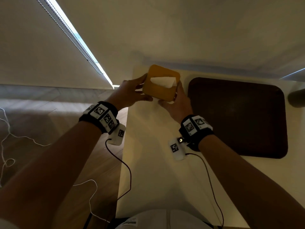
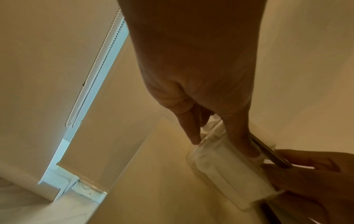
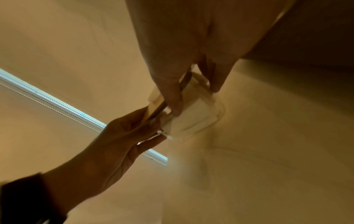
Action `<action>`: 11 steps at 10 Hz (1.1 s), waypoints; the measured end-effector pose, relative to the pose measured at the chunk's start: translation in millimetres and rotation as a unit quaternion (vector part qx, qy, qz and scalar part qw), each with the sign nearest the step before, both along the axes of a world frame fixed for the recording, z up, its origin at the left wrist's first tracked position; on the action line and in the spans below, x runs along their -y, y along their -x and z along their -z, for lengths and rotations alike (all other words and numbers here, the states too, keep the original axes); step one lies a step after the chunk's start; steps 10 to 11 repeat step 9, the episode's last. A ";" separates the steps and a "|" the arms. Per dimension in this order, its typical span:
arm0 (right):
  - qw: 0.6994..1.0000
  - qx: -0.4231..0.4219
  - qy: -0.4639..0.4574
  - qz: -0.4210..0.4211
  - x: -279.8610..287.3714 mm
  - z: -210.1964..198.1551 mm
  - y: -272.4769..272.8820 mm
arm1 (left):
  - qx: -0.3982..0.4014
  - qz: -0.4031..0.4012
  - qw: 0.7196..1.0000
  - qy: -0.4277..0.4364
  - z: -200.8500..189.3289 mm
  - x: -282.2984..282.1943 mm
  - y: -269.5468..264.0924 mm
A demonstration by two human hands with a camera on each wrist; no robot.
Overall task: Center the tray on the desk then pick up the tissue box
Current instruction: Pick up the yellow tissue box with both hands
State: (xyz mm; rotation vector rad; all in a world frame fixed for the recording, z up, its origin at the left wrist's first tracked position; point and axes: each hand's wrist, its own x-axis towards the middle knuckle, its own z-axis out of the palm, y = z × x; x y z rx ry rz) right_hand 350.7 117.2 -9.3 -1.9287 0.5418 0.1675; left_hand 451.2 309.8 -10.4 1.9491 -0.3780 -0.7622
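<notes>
The tissue box [image 1: 160,85] has a yellow-brown lid with a white tissue sticking out of its slot, over a clear body [image 2: 229,171]. Both hands hold it, tilted, over the far left corner of the white desk [image 1: 148,162]. My left hand [image 1: 132,91] grips its left side, thumb on the near edge. My right hand [image 1: 175,98] grips its right side, fingers on the lid's rim [image 3: 193,116]. The dark brown tray [image 1: 237,116] lies flat on the desk to the right of the box, touched by neither hand.
A wall rises close behind the desk. A window blind with a bead chain [image 1: 74,40] hangs at the left. A white cord [image 1: 9,146] trails over the wooden floor left of the desk. A dark round object [image 1: 297,98] sits at the desk's right edge.
</notes>
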 end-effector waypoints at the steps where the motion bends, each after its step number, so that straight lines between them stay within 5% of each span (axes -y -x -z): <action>1: 0.998 -0.007 0.005 -0.064 21.1 -10.0 -9.7 | 0.006 -0.049 0.999 0.016 3.5 -0.4 15.6; 11: 0.994 -0.029 -0.010 -0.107 29.0 -10.4 -12.5 | -0.021 -0.056 0.998 0.029 12.0 0.7 32.1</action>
